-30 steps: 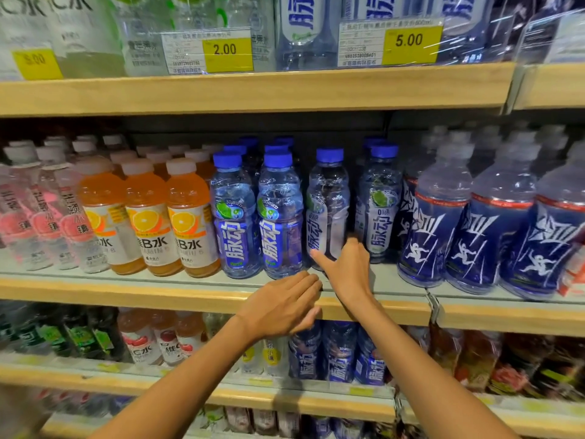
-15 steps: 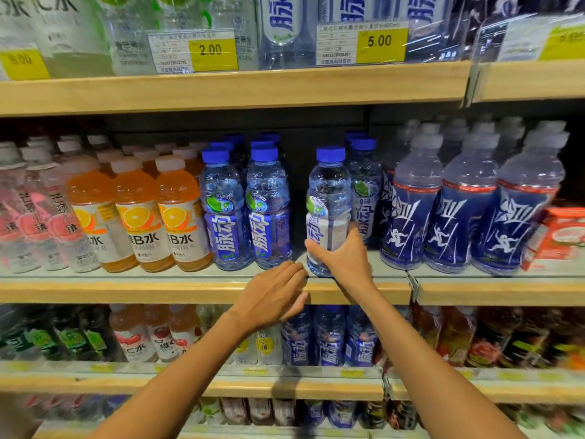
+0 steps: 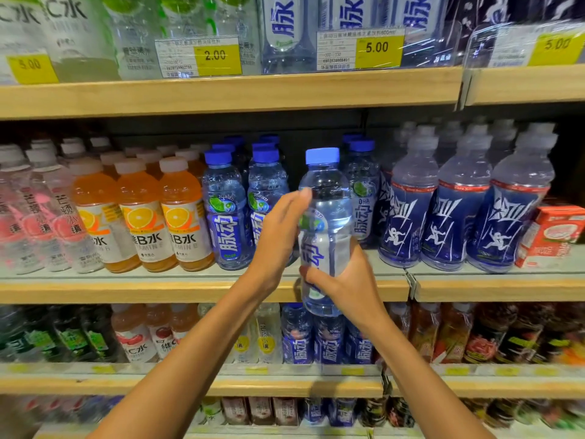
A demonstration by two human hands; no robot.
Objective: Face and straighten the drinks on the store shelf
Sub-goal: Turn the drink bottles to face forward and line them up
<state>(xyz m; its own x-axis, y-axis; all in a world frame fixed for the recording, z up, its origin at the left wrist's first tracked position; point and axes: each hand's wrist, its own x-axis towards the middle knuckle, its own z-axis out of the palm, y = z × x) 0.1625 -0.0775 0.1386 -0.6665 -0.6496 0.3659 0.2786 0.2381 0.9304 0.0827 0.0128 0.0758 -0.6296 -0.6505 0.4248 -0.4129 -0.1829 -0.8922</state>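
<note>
Store aisle, wood-edged shelves packed with drinks. Right hand is wrapped round the lower body of a blue-capped bottle. The bottle is upright, just in front of the middle shelf lip, with its base below the lip. Left hand is flat, fingers straight against the bottle's left side. Orange bottles sit to the left, dark-blue bottles to the right. Yellow price tags on the shelf above.

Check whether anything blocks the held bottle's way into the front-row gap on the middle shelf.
Nothing visible does. The right hand grips the blue-capped bottle before the shelf edge, the left hand against its side; the gap between neighbouring bottles looks open, though partly hidden.
</note>
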